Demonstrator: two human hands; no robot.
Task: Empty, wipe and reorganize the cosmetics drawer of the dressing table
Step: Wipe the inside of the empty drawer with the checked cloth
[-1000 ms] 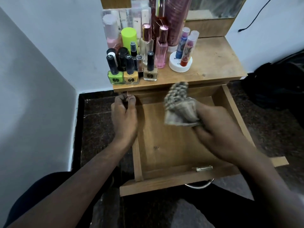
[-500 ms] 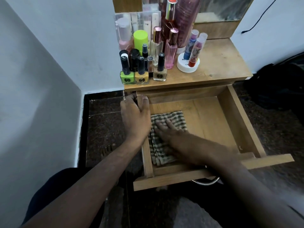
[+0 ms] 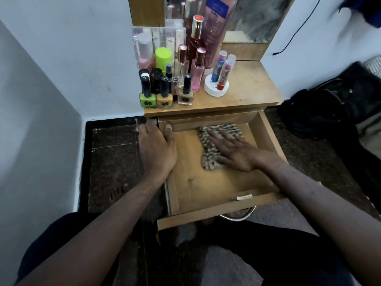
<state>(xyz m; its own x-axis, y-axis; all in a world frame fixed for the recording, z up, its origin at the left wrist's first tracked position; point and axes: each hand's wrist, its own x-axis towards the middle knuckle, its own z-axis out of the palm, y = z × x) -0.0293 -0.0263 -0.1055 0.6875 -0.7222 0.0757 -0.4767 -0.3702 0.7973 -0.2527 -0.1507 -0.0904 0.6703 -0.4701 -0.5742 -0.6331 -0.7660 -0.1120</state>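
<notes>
Pulled well out from under the dressing table's top, the wooden cosmetics drawer point(image 3: 198, 188) fills the middle of the view, its floor bare but for a checked cloth point(image 3: 214, 149) lying in the far right part. The person's right hand point(image 3: 233, 149) lies flat on that cloth, fingers straight and slightly spread, pressing it onto the drawer floor near the back wall. The left hand point(image 3: 156, 149) holds the drawer's left side wall close to the back corner, thumb inside the drawer and fingers curled over the outside. A small metal latch point(image 3: 244, 197) sits on the inner face of the drawer front, and a curved metal handle point(image 3: 241, 216) shows below the front edge.

On the table top point(image 3: 251, 89) above, the cosmetics stand crowded on the left half: three nail polish bottles point(image 3: 165, 98) in a front row, green, yellow and beige, with dark caps; behind them a lime-green capped container point(image 3: 163, 57), clear and pink perfume bottles point(image 3: 198, 71), and a clear acrylic organiser point(image 3: 156, 42). Just to their right two patterned tubes point(image 3: 222, 69) stand on a white round jar point(image 3: 216, 87). A mirror point(image 3: 251, 17) rises at the back. A dark bag point(image 3: 329, 108) lies on the floor to the right
</notes>
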